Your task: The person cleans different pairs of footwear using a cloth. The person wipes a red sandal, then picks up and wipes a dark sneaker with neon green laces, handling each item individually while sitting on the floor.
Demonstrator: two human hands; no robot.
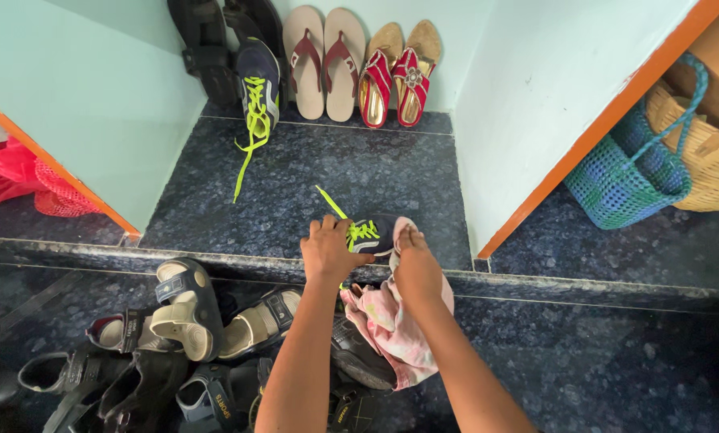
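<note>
My left hand (326,250) grips a dark blue sneaker (373,234) with neon yellow-green laces, held over the stone step edge. My right hand (416,269) presses a pink cloth (391,329) against the sneaker's side; the cloth hangs down below my wrists. One loose lace end (330,201) sticks out toward the back. The matching sneaker (258,84) leans upright against the back wall of the alcove, its long lace trailing across the floor.
Beige flip-flops (325,60) and red-gold sandals (398,74) lean against the back wall, black sandals (207,48) at left. A pile of sandals and shoes (183,337) lies at lower left. A blue-green woven basket (632,164) sits right, a red net bag (51,192) left.
</note>
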